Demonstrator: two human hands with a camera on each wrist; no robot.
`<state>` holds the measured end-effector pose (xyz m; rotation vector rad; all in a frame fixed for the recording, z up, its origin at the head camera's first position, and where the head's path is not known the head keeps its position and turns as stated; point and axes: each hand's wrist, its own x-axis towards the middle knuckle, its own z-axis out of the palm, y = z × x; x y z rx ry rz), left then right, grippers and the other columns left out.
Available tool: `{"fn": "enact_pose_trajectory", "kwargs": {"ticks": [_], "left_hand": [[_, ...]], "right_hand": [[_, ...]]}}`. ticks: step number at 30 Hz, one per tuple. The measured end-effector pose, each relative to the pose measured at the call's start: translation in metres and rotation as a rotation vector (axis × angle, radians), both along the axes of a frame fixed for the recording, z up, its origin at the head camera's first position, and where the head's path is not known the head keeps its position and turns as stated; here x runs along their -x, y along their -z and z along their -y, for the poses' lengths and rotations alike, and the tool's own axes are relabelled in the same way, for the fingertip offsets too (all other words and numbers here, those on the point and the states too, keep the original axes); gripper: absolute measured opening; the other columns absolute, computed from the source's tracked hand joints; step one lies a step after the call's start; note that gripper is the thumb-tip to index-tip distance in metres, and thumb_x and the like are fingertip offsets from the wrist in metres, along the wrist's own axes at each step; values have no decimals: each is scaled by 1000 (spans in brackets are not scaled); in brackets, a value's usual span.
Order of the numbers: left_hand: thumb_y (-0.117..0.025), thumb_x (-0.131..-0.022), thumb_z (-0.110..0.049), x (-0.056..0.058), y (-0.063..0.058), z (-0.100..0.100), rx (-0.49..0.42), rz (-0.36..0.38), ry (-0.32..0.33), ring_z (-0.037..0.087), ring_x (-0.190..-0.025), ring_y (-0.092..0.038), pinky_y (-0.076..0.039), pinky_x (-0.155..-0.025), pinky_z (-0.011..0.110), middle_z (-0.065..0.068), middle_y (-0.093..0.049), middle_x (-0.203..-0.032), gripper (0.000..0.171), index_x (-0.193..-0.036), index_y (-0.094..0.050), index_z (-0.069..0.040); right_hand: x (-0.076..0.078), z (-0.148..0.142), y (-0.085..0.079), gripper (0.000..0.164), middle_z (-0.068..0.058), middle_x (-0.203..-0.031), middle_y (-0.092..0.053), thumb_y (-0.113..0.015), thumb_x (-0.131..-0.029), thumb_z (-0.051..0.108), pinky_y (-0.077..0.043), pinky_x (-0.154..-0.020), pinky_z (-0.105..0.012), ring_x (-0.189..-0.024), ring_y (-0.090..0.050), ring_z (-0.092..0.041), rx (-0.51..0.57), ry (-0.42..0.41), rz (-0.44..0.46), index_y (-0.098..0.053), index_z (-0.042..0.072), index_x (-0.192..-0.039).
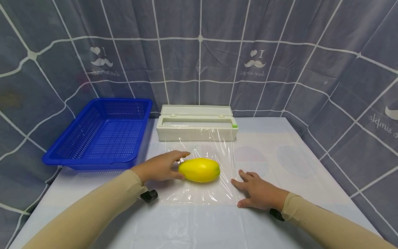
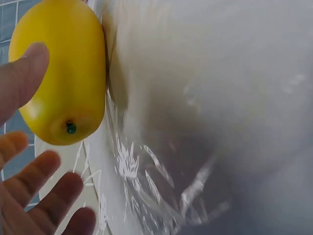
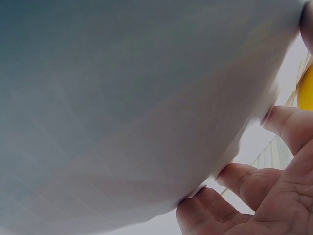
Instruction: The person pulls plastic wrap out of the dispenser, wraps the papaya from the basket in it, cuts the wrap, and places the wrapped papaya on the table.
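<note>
A smooth yellow fruit (image 1: 199,170), papaya-like and oblong, lies on a sheet of clear plastic wrap (image 1: 202,195) over the table. My left hand (image 1: 160,167) is at its left end, thumb and fingers spread around that end. In the left wrist view the thumb (image 2: 34,68) overlaps the fruit's side, while the fingers stand apart from it; whether the thumb touches is hard to tell. To the right of the fruit, my right hand (image 1: 259,191) has its fingers spread, fingertips resting on the table by the wrap's right edge.
Behind the fruit stands a white wrap dispenser (image 1: 197,134) with its lid raised, the wrap running out of it toward me. A blue plastic basket (image 1: 93,161) sits at the left on the white-covered table (image 1: 214,228). Grey checked curtains (image 1: 180,58) surround the table's back and sides.
</note>
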<state>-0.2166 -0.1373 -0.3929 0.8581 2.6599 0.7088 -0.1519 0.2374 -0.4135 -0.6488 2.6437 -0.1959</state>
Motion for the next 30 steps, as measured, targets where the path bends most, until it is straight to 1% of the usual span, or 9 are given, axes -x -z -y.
{"fn": "enact_pose_trajectory", "kwargs": {"ticks": [4, 7, 9, 11, 14, 17, 20, 23, 30], "left_hand": [[-86, -88, -33, -6, -2, 8, 4, -88, -49, 35, -143, -53, -41, -121, 57, 12, -56, -154, 84, -159, -45, -13], [-86, -89, -28, -14, -4, 16, 10, -149, -51, 33, -130, -60, -48, -113, 55, 13, -64, -141, 70, -148, -55, -9], [-86, -88, -25, -20, -5, 22, 17, -165, -23, 28, -119, -64, -53, -106, 50, 8, -68, -129, 55, -136, -64, -10], [-88, -86, -23, -26, -5, 29, 21, -173, 36, 22, -108, -66, -56, -99, 44, 0, -70, -116, 38, -119, -72, -13], [-90, -82, -23, -35, -3, 38, 38, -146, 124, 14, -97, -65, -56, -92, 36, -12, -67, -103, 22, -97, -74, -22], [-92, -78, -24, -42, 0, 45, 54, -91, 172, 7, -90, -61, -53, -87, 31, -19, -65, -96, 21, -86, -72, -27], [-93, -75, -24, -46, 2, 50, 75, -40, 182, 2, -88, -56, -51, -85, 29, -21, -64, -94, 24, -83, -72, -30], [-95, -71, -23, -48, 5, 52, 87, -15, 184, 1, -89, -55, -50, -86, 29, -22, -63, -95, 27, -82, -72, -31], [-96, -68, -26, -52, 6, 52, 133, -46, 201, 3, -94, -52, -48, -85, 29, -22, -58, -100, 29, -79, -71, -35]], "right_hand": [[0, 1, 0, 88, -26, -170, -30, -80, -86, 57, -42, -115, -66, -150, -34, -54, 3, 0, 0, -48, 22, -160], [0, 0, 0, 87, -26, -170, -30, -80, -87, 57, -42, -116, -66, -150, -34, -54, 4, 0, 2, -48, 21, -160], [0, 0, -1, 86, -26, -170, -30, -80, -87, 57, -41, -116, -66, -150, -34, -54, 3, -1, 4, -48, 21, -159], [-1, -1, -1, 86, -26, -170, -30, -79, -87, 57, -41, -116, -66, -150, -34, -54, 5, -2, 4, -48, 21, -159], [-1, -1, -1, 87, -26, -169, -31, -80, -87, 57, -41, -116, -66, -150, -35, -54, 10, -6, 0, -49, 20, -159], [-1, -1, -2, 86, -27, -169, -32, -80, -87, 57, -41, -116, -66, -150, -35, -54, 16, -8, -3, -49, 20, -159], [-1, -2, -2, 86, -26, -169, -32, -80, -87, 57, -41, -117, -65, -150, -35, -53, 19, -6, -6, -49, 21, -159], [0, -1, -1, 87, -26, -169, -32, -81, -86, 58, -42, -116, -65, -150, -36, -52, 27, -3, -7, -49, 21, -159], [0, -3, 3, 87, -22, -170, -31, -81, -85, 58, -41, -117, -65, -152, -34, -49, 47, 24, -5, -48, 23, -158]]}}
